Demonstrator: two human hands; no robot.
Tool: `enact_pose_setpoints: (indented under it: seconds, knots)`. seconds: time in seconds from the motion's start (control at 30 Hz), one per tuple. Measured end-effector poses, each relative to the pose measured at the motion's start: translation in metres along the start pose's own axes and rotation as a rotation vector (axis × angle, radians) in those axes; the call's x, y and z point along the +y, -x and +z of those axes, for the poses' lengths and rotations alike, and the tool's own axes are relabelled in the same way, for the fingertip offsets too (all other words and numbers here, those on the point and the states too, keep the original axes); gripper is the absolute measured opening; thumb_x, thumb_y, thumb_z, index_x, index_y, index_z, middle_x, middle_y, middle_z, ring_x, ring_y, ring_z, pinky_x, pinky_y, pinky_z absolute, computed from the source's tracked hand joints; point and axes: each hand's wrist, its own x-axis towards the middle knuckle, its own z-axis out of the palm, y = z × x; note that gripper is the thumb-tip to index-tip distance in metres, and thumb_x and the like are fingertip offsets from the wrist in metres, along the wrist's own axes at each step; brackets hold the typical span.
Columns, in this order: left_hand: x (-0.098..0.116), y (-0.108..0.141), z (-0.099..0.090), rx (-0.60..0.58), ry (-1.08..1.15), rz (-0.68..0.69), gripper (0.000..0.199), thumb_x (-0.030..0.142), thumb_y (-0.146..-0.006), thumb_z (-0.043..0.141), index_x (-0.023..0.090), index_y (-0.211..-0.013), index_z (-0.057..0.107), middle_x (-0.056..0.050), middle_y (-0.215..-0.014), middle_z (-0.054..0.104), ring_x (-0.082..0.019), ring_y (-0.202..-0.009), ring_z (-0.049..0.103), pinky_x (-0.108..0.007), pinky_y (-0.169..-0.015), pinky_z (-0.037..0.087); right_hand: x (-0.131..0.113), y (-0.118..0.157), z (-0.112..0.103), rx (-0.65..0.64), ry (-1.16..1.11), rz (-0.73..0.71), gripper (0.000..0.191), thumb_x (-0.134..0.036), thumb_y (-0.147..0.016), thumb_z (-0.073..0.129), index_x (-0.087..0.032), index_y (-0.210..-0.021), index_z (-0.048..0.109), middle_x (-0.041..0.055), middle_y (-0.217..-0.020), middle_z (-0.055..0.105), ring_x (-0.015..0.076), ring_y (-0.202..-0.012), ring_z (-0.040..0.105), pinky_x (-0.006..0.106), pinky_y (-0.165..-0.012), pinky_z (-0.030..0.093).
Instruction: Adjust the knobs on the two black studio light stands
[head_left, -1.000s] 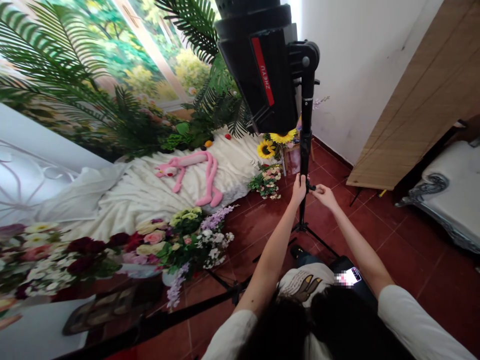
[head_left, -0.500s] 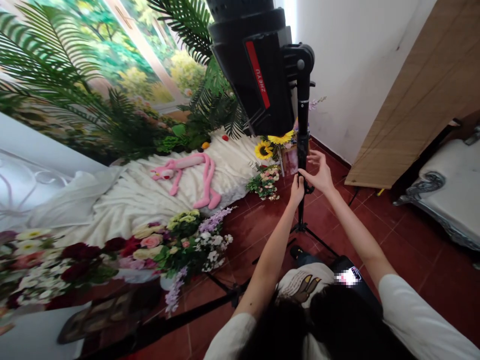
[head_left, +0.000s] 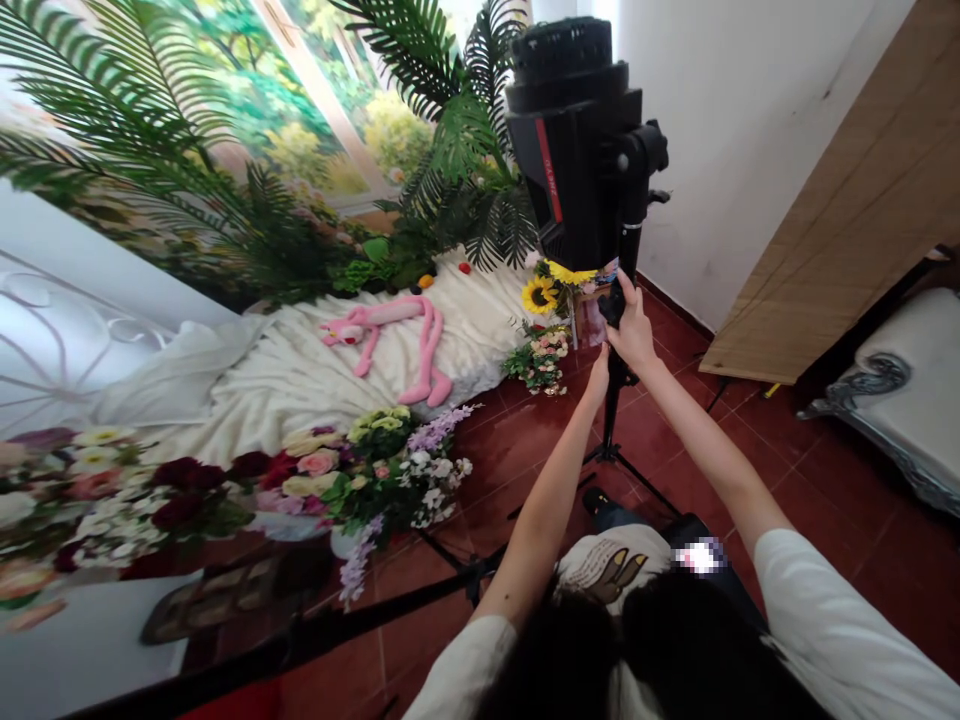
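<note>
A black studio light (head_left: 574, 160) with a red stripe sits atop a black light stand (head_left: 611, 415). My left hand (head_left: 598, 378) is closed around the stand's pole from the left; its fingers are mostly hidden behind the pole. Just above it, my right hand (head_left: 636, 330) grips the pole from the right, beside a black knob (head_left: 612, 303). The thumb points toward the left hand, and a fingertip reaches up the pole under the light.
A pink plush toy (head_left: 390, 315) lies on white fabric (head_left: 480, 320) among palm leaves and flowers (head_left: 315, 480). Another black stand (head_left: 360, 625) crosses the lower left. At right are a wooden panel (head_left: 810, 220) and a white seat with silver trim (head_left: 919, 370).
The light now appears lower, further right and smaller, with its top in view. My right hand has gone from spread fingers beside the pole to gripping it near the knob.
</note>
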Motion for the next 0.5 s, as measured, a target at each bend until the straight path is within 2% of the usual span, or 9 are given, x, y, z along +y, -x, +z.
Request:
enact_pose_setpoints:
  seconds: [0.13, 0.23, 0.33, 0.4, 0.5]
  knots:
    - [0.0, -0.001, 0.0, -0.025, 0.173, -0.048, 0.055, 0.057, -0.096, 0.037, 0.014, -0.106, 0.07, -0.01, -0.1, 0.074, -0.018, -0.115, 0.064, -0.03, -0.102, 0.051, 0.021, 0.019, 0.008, -0.045, 0.009, -0.018, 0.067, -0.028, -0.089, 0.056, -0.031, -0.149, 0.027, 0.0115, -0.152, 0.035, 0.0346, -0.125, 0.056, 0.052, -0.099, 0.052]
    - [0.001, 0.001, 0.002, 0.011, 0.334, -0.079, 0.05, 0.052, -0.098, 0.039, 0.013, -0.108, 0.068, -0.008, -0.104, 0.073, -0.017, -0.12, 0.062, -0.03, -0.109, 0.044, 0.043, 0.039, 0.015, -0.102, -0.033, -0.03, 0.067, -0.027, -0.087, 0.059, -0.027, -0.147, 0.028, 0.0144, -0.145, 0.043, 0.0291, -0.117, 0.061, 0.048, -0.097, 0.054]
    - [0.001, 0.003, 0.003, 0.072, 0.394, -0.107, 0.046, 0.044, -0.1, 0.038, 0.009, -0.103, 0.068, -0.009, -0.101, 0.073, -0.017, -0.118, 0.061, -0.027, -0.111, 0.039, 0.059, 0.053, 0.021, -0.181, -0.11, -0.02, 0.067, -0.029, -0.087, 0.061, -0.022, -0.145, 0.03, 0.0164, -0.134, 0.052, 0.0241, -0.104, 0.066, 0.044, -0.093, 0.056]
    - [0.0, 0.004, 0.004, 0.097, 0.398, -0.118, 0.045, 0.043, -0.099, 0.04, 0.009, -0.098, 0.068, -0.008, -0.098, 0.073, -0.017, -0.115, 0.062, -0.026, -0.11, 0.04, 0.064, 0.055, 0.022, -0.2, -0.143, -0.012, 0.066, -0.033, -0.088, 0.061, -0.021, -0.145, 0.03, 0.0156, -0.13, 0.054, 0.023, -0.103, 0.066, 0.043, -0.092, 0.056]
    - [-0.002, 0.003, 0.005, 0.101, 0.39, -0.136, 0.045, 0.049, -0.096, 0.044, 0.011, -0.097, 0.068, -0.007, -0.095, 0.073, -0.017, -0.111, 0.065, -0.027, -0.105, 0.046, 0.063, 0.052, 0.02, -0.178, -0.143, -0.024, 0.067, -0.037, -0.088, 0.062, -0.022, -0.145, 0.031, 0.0154, -0.132, 0.054, 0.0257, -0.113, 0.062, 0.045, -0.097, 0.054]
